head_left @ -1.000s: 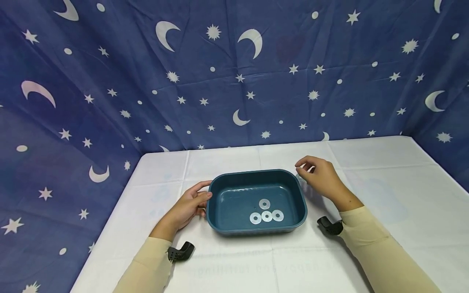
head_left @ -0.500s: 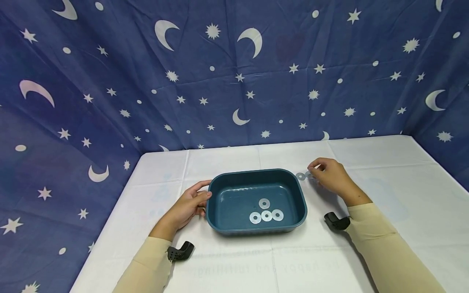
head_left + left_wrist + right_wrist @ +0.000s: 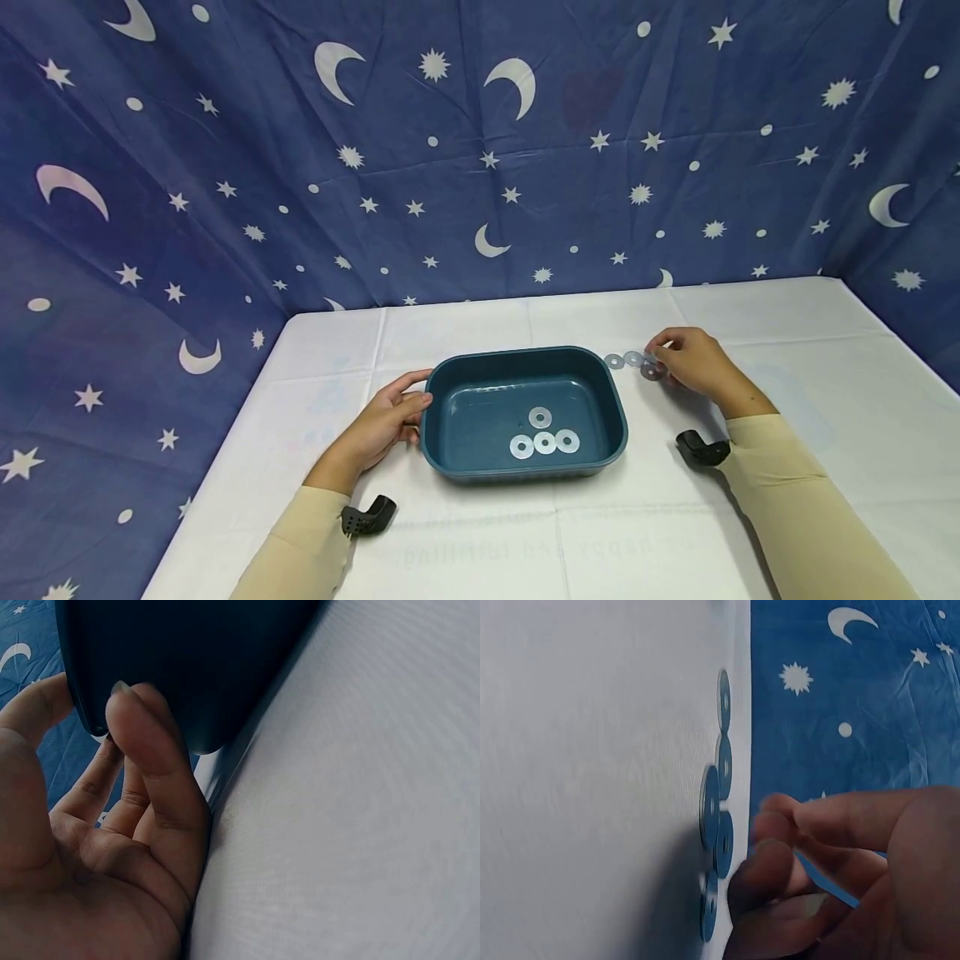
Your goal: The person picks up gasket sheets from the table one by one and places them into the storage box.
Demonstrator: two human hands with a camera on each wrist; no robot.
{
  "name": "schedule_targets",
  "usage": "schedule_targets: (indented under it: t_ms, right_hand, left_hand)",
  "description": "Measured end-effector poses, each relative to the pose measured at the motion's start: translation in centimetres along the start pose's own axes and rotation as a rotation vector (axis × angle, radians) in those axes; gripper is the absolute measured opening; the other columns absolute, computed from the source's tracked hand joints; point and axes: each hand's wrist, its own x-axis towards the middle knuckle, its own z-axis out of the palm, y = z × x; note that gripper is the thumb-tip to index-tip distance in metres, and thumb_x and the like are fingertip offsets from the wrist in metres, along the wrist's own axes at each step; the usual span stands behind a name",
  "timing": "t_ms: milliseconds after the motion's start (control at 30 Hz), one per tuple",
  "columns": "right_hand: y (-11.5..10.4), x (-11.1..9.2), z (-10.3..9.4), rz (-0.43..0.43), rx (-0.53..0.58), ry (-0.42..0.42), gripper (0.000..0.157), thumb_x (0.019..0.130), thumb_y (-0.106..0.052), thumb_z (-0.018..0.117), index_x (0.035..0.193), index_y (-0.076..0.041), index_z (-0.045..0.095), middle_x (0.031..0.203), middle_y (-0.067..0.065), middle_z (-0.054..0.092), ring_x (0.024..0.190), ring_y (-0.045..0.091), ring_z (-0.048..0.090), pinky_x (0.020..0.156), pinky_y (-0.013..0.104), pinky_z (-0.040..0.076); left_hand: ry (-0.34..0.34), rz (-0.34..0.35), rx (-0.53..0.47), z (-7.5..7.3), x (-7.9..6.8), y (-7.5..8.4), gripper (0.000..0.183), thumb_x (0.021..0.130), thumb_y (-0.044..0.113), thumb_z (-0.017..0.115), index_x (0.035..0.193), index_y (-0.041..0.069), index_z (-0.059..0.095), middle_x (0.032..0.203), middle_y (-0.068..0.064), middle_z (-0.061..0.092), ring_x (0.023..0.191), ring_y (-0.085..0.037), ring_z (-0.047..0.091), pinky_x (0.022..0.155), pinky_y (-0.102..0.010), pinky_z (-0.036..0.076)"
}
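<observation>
A dark teal plastic bin [image 3: 480,467] stands on the table. Inside lie several flat metal washers [image 3: 540,417] toward its front right. My left hand [image 3: 378,421] grips the bin's left end, thumb on the rim and the other fingers bent against the outer wall. Beyond the bin's right end, more washers [image 3: 614,362] lie flat in an uneven row on the cloth. My right hand [image 3: 690,362] is at the right end of this row, fingers curled and fingertips together, close over the washers [image 3: 724,844]. I cannot tell whether a washer is between them.
White cloth [image 3: 780,467] covers the table. A dark blue curtain [image 3: 420,167] with moons and stars hangs behind it and down both sides. Black camera mounts [image 3: 701,448] stick out from both wrists.
My right hand has moved right, away from the bin's corner, and more washers now show on the cloth behind it. The left hand, the bin and the washers inside stay in place.
</observation>
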Motion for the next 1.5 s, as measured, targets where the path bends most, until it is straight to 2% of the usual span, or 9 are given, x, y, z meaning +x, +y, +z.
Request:
schedule_targets:
  t_ms: [300, 500, 733, 1067, 1300, 1500]
  right_hand:
    - [0.9, 0.0, -0.6, 0.028, -0.007, -0.130, 0.025, 0.098, -0.018, 0.056, 0.116, -0.003, 0.066, 0.077, 0.007, 0.057, 0.062, 0.018, 0.053, 0.050, 0.029, 0.045]
    - [1.6, 0.1, -0.8, -0.001, -0.016, -0.169, 0.025, 0.095, -0.017, 0.061, 0.116, -0.005, 0.066, 0.075, 0.006, 0.056, 0.061, 0.018, 0.052, 0.050, 0.030, 0.044]
    - [1.8, 0.3, -1.0, -0.031, -0.007, -0.190, 0.028, 0.091, -0.014, 0.066, 0.117, -0.003, 0.065, 0.076, 0.005, 0.056, 0.060, 0.017, 0.052, 0.049, 0.029, 0.043]
    - [2.0, 0.4, -0.7, -0.040, 0.001, -0.194, 0.030, 0.088, -0.007, 0.072, 0.115, -0.002, 0.062, 0.078, 0.005, 0.052, 0.062, 0.016, 0.050, 0.050, 0.027, 0.043]
    - [1.9, 0.3, -0.6, -0.044, -0.021, -0.189, 0.028, 0.088, -0.007, 0.072, 0.112, -0.001, 0.060, 0.077, 0.005, 0.049, 0.062, 0.016, 0.049, 0.050, 0.027, 0.043]
    - [1.8, 0.1, -0.5, -0.068, -0.062, -0.182, 0.027, 0.087, -0.009, 0.073, 0.108, -0.001, 0.059, 0.078, 0.005, 0.047, 0.069, 0.017, 0.047, 0.055, 0.026, 0.040]
  left_hand:
    - [0.004, -0.002, -0.002, 0.0, 0.1, -0.2, 0.057, 0.100, 0.026, 0.060, 0.151, 0.015, 0.038, 0.096, 0.003, 0.067, 0.067, -0.007, 0.062, 0.054, -0.020, 0.052]
    - [0.016, -0.010, 0.002, 0.1, 0.1, -0.1, 0.056, 0.100, 0.026, 0.060, 0.151, 0.016, 0.039, 0.095, 0.003, 0.066, 0.066, -0.007, 0.061, 0.053, -0.020, 0.051]
    - [0.028, -0.015, 0.007, 0.1, 0.1, 0.0, 0.055, 0.100, 0.025, 0.060, 0.151, 0.016, 0.039, 0.096, 0.003, 0.067, 0.066, -0.006, 0.061, 0.053, -0.020, 0.051]
    - [0.007, 0.007, 0.004, 0.1, 0.0, 0.0, 0.056, 0.101, 0.025, 0.059, 0.152, 0.014, 0.037, 0.096, 0.003, 0.067, 0.065, -0.005, 0.061, 0.052, -0.019, 0.050]
    - [0.011, 0.009, -0.002, 0.2, 0.1, 0.0, 0.055, 0.101, 0.024, 0.060, 0.150, 0.012, 0.039, 0.096, 0.003, 0.066, 0.065, -0.005, 0.061, 0.052, -0.019, 0.050]
    - [0.006, 0.012, 0.004, 0.2, 0.2, -0.1, 0.056, 0.101, 0.024, 0.059, 0.151, 0.012, 0.037, 0.095, 0.003, 0.066, 0.065, -0.005, 0.061, 0.053, -0.019, 0.050]
